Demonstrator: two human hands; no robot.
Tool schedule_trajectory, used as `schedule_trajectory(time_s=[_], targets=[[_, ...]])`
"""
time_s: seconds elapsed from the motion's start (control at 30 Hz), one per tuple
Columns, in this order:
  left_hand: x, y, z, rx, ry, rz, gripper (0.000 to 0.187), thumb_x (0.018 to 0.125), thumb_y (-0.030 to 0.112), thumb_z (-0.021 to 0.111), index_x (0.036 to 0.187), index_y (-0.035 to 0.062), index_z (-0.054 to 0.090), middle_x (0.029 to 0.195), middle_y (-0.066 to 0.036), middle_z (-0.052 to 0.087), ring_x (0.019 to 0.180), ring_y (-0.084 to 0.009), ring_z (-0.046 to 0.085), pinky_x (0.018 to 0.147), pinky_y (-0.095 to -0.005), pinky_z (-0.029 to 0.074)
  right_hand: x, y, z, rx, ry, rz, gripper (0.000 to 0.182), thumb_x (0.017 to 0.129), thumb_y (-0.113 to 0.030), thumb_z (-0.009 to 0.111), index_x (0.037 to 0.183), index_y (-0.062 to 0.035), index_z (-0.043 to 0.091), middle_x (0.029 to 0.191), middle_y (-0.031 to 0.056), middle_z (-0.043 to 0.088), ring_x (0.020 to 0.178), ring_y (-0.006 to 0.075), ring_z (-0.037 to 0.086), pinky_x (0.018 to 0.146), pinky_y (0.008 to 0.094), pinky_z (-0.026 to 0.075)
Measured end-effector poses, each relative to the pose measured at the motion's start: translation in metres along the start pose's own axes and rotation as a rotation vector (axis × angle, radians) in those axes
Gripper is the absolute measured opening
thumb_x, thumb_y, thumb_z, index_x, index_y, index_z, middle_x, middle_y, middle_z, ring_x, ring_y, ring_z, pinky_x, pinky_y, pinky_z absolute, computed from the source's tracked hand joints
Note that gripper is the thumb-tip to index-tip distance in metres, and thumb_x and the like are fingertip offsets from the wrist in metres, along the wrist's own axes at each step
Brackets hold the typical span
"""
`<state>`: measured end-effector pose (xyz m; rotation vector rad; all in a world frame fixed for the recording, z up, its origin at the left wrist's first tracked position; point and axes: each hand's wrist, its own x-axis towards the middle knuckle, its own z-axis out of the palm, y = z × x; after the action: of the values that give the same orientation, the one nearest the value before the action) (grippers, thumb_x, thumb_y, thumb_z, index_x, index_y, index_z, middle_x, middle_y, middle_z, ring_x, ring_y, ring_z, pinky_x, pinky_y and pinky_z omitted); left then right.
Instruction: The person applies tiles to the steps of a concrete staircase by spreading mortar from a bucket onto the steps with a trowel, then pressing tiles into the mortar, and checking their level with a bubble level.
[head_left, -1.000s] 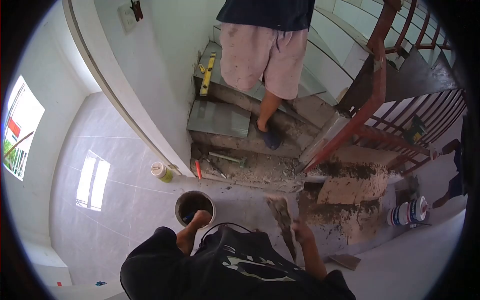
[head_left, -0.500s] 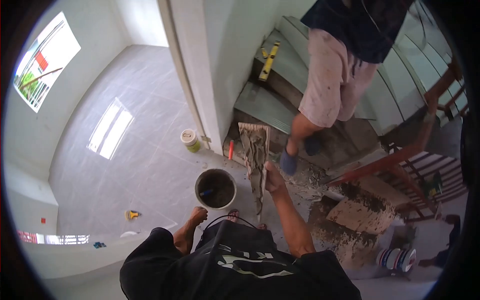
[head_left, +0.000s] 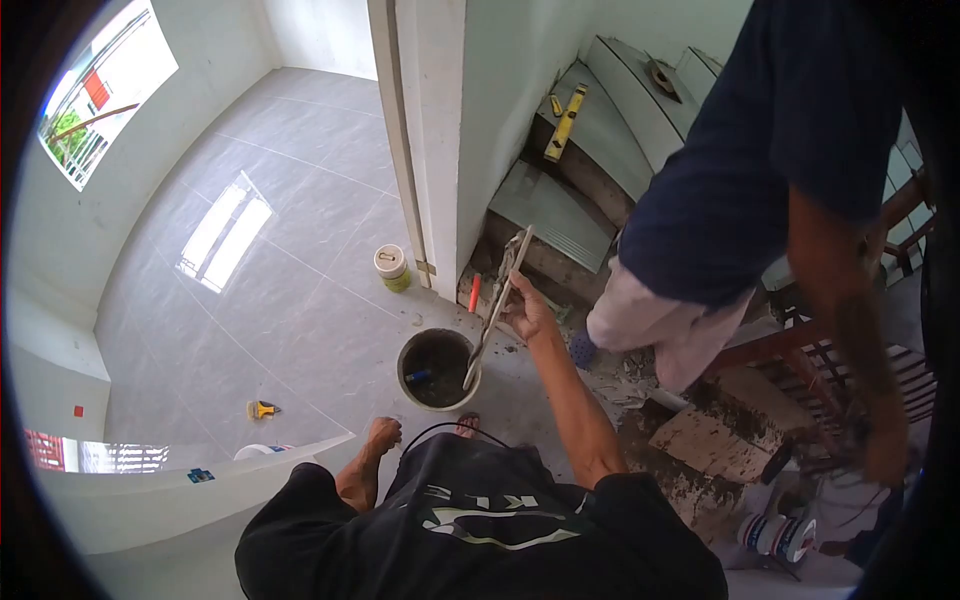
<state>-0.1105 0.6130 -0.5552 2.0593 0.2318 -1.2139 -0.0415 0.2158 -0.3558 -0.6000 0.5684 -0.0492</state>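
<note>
My right hand [head_left: 528,308] grips a long tile piece [head_left: 498,310], seen nearly edge-on, with grey mortar on its left face. Its lower end is at the right rim of a round bucket [head_left: 403,372]. Inside the bucket, dark contents and a blue-handled tool [head_left: 417,376] show. My left hand [head_left: 383,434] is curled, left of and below the bucket; whether anything is in its fingers is too small to tell.
Another person [head_left: 740,200] bends over the rubble at right. A yellow level [head_left: 567,122] lies on the stairs [head_left: 555,215]. A lidded tub [head_left: 392,268] stands by the door frame, a yellow tool [head_left: 262,410] on the tiled floor, and a cable spool [head_left: 775,537] lower right.
The tile piece has turned from face-on to nearly edge-on and its lower end moved left to the bucket. The other person has bent down, reaching toward the lower right.
</note>
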Motion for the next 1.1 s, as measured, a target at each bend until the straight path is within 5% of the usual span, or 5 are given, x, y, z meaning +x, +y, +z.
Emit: schedule_trajectory(time_s=[0.17, 0.27, 0.6, 0.87, 1.1], targets=[[0.021, 0.000, -0.005, -0.277, -0.055, -0.111, 0.017, 0.087, 0.014, 0.056, 0.072, 0.0086, 0.059, 0.063, -0.002, 0.058, 0.043, -0.0165, 0.051, 0.037, -0.0304, 0.038, 0.010, -0.019, 0.005, -0.012, 0.095, -0.016, 0.028, 0.072, -0.028, 0.085, 0.090, -0.0186, 0.066, 0.087, -0.0046, 0.065, 0.078, 0.0132, 0.059, 0.074, 0.0434, 0.046], [0.026, -0.001, 0.000, -0.084, 0.001, 0.085, 0.014, 0.086, 0.015, 0.055, 0.084, 0.0046, 0.065, 0.069, -0.005, 0.061, 0.050, -0.0172, 0.055, 0.042, -0.0286, 0.042, 0.022, -0.026, -0.012, 0.004, 0.083, -0.016, 0.028, 0.070, -0.027, 0.087, 0.087, -0.0201, 0.065, 0.086, -0.0062, 0.064, 0.075, 0.0123, 0.057, 0.075, 0.0420, 0.044], [0.040, 0.167, 0.005, -0.303, 0.085, 0.252, 0.028, 0.089, 0.019, 0.056, 0.099, -0.0035, 0.069, 0.073, -0.007, 0.064, 0.059, -0.0132, 0.058, 0.050, -0.0263, 0.043, 0.088, -0.090, -0.095, -0.271, 0.244, -0.254, 0.049, 0.065, -0.016, 0.087, 0.108, -0.0044, 0.066, 0.102, 0.0049, 0.061, 0.101, 0.0192, 0.052, 0.079, 0.0382, 0.044], [0.219, 0.564, 0.040, -0.057, 0.189, 0.764, 0.047, 0.090, 0.030, 0.059, 0.121, -0.0057, 0.061, 0.103, -0.019, 0.068, 0.097, -0.0263, 0.064, 0.087, -0.0361, 0.048, 0.161, -0.128, -0.162, -0.327, 0.309, 0.018, 0.065, 0.065, -0.012, 0.085, 0.122, 0.0053, 0.059, 0.110, 0.0103, 0.063, 0.102, 0.0206, 0.060, 0.086, 0.0366, 0.050], [0.431, 0.815, 0.088, 0.088, 0.396, 0.817, 0.056, 0.096, 0.034, 0.051, 0.134, -0.0065, 0.048, 0.134, -0.030, 0.051, 0.126, -0.0405, 0.048, 0.105, -0.0409, 0.037, 0.312, -0.137, -0.244, -0.867, 0.382, -0.242, 0.067, 0.062, -0.015, 0.086, 0.122, 0.0000, 0.060, 0.113, 0.0108, 0.064, 0.100, 0.0211, 0.062, 0.088, 0.0346, 0.051]])
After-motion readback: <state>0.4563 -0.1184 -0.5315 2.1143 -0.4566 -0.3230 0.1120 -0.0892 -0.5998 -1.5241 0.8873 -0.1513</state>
